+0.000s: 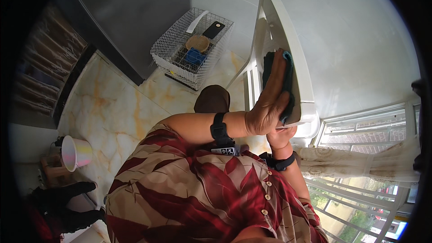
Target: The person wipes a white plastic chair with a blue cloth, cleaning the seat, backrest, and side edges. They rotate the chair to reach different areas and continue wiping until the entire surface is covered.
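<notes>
My left hand [270, 104] presses a folded dark green cloth [287, 74] against the inner face of a tilted white plastic frame [302, 64], which looks like part of a chair. Its fingers lie extended along the cloth, with the thumb bent over the near part. Below the near corner of the frame, my right hand [282, 136] holds the edge; its fingertips are hidden behind the plastic. White slats [251, 87] show to the left of my left hand. Both wrists wear black straps.
A white wire basket [173, 64] on the marbled floor contains a dark phone-like object [214, 30], a round woven item [197, 43] and a blue item [194, 56]. A pastel bucket [76, 153] is at left. Curtains [354, 163] and a barred window are at right.
</notes>
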Available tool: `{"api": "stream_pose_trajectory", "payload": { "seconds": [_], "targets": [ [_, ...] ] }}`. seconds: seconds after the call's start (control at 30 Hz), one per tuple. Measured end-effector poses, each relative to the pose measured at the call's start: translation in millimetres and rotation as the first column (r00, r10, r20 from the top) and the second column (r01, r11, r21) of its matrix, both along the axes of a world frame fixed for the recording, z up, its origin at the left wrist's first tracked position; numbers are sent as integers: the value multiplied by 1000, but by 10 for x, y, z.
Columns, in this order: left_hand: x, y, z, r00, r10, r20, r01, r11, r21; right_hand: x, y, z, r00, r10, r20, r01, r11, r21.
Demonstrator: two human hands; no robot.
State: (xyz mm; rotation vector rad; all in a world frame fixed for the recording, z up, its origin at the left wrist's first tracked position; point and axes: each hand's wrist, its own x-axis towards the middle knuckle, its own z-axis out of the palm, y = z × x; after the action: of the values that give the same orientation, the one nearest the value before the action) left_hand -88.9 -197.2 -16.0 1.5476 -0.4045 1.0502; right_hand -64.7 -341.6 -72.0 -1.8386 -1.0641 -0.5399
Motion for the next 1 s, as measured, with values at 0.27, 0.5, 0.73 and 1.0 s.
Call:
{"api": "stream_pose_trajectory", "payload": {
  "seconds": [0.27,0.5,0.73,1.0],
  "targets": [
    [1395,961,239,945,284,161,-284,958,-23,-56,23,10,988,-95,-120,90,995,-49],
    [2351,1671,277,939,336,-78,-343,883,-321,-64,103,36,989,-142,38,141,989,35],
    [531,215,126,993,90,79,-75,982,-174,1,-18,-87,994,7,-108,-6,1000,4],
    [606,508,470,911,192,364,-267,949,167,17,29,-60,961,-200,190,200,980,21]
  ]
}}
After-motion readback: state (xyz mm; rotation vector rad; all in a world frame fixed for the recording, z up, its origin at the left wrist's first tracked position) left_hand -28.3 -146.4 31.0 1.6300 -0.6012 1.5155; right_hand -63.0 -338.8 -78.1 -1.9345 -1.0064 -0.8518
